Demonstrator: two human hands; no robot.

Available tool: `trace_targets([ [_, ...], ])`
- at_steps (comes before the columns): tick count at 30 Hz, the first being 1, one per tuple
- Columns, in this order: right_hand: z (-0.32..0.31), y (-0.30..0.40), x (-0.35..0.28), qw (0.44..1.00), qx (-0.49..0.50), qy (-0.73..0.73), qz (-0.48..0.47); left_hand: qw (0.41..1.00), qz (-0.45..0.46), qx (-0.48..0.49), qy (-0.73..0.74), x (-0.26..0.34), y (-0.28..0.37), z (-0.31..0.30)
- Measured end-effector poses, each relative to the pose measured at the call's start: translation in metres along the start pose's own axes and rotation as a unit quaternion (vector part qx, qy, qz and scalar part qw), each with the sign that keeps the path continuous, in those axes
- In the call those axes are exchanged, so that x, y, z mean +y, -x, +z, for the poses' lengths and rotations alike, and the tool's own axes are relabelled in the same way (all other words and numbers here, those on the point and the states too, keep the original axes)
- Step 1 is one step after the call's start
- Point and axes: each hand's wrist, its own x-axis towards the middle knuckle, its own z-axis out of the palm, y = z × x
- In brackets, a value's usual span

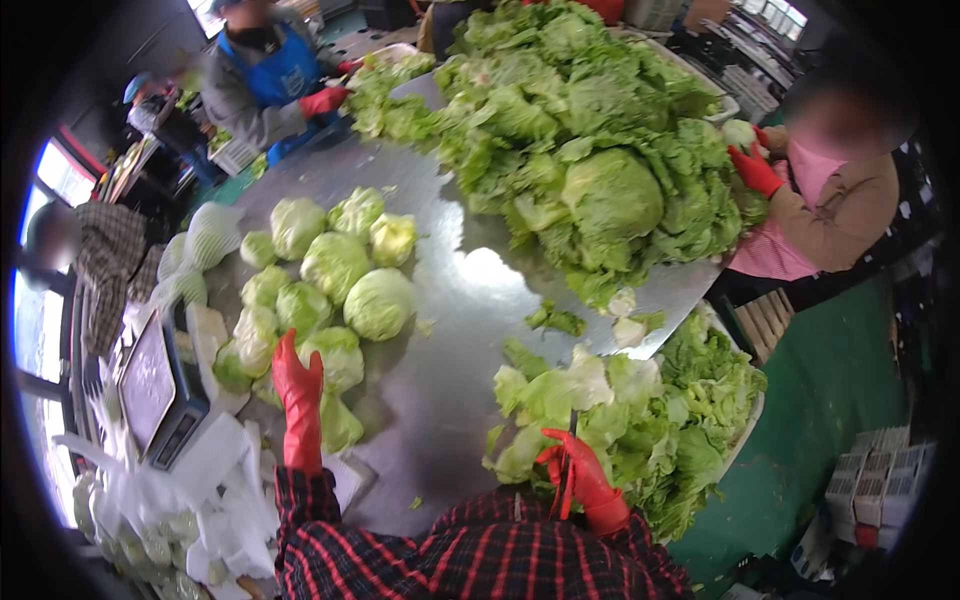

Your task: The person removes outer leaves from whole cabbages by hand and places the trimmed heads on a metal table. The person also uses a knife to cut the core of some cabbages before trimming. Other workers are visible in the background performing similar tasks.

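Observation:
My left hand [298,386], in a red rubber glove, reaches over the trimmed lettuce heads [336,264] on the left of the metal table. Its thumb and fingers are apart and it holds nothing. Its fingertips are by a pale green head [334,358]; whether they touch it I cannot tell. In my right hand [581,476], also gloved in red, is a knife [574,422] with its thin blade pointing away from me. Beneath and beside that hand lie loose lettuce leaves [622,409].
A tall heap of untrimmed lettuce [570,112] covers the table's [450,390] far right. A weighing scale [161,390], foam nets [212,236] and white plastic bags [142,487] are at left. Co-workers stand across the table, one in a blue apron [281,71], another in pink [780,255].

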Motion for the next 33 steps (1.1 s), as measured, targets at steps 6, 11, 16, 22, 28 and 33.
trace_targets([
  [6,0.011,0.015,-0.012,0.994,0.044,0.044,-0.086,0.888,0.145,-0.19,0.393,0.208,-0.036,0.029],
  [11,0.016,0.027,-0.029,0.985,0.108,0.097,-0.093,0.854,0.443,-0.106,0.251,0.401,-0.102,0.034],
  [16,0.011,0.03,-0.03,0.98,0.134,0.109,-0.096,0.873,0.462,-0.13,0.089,0.46,-0.137,0.08],
  [22,0.001,0.039,-0.031,0.977,0.16,0.094,-0.103,0.855,0.421,-0.098,0.285,0.44,-0.14,0.098],
  [28,-0.01,0.029,-0.028,0.98,0.133,0.081,-0.122,0.686,0.156,-0.273,0.656,0.382,-0.154,0.103],
  [33,-0.018,0.031,-0.045,0.942,0.175,0.148,-0.243,0.39,-0.31,-0.459,0.736,0.321,-0.043,0.102],
])
